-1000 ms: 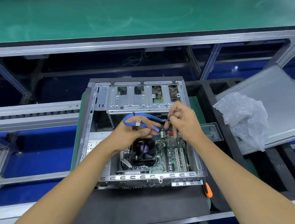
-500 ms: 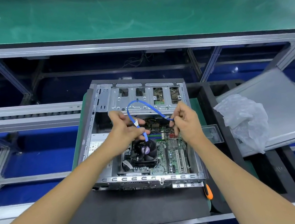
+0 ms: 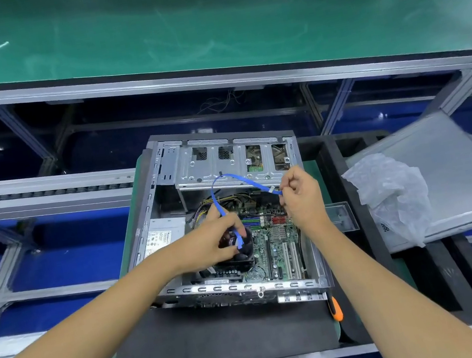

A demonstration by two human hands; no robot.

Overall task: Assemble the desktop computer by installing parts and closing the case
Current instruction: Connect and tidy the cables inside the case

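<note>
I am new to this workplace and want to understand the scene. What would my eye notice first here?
First, the thin blue flat cable, arching above the open grey metal computer case at the centre, held by the left hand and right hand. Right of the case, a grey metal side panel lies tilted with a crumpled clear plastic bag on it.

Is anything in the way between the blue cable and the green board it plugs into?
Nothing visible blocks it. The blue cable arches between both hands above the open case, over the bare motherboard.
</note>
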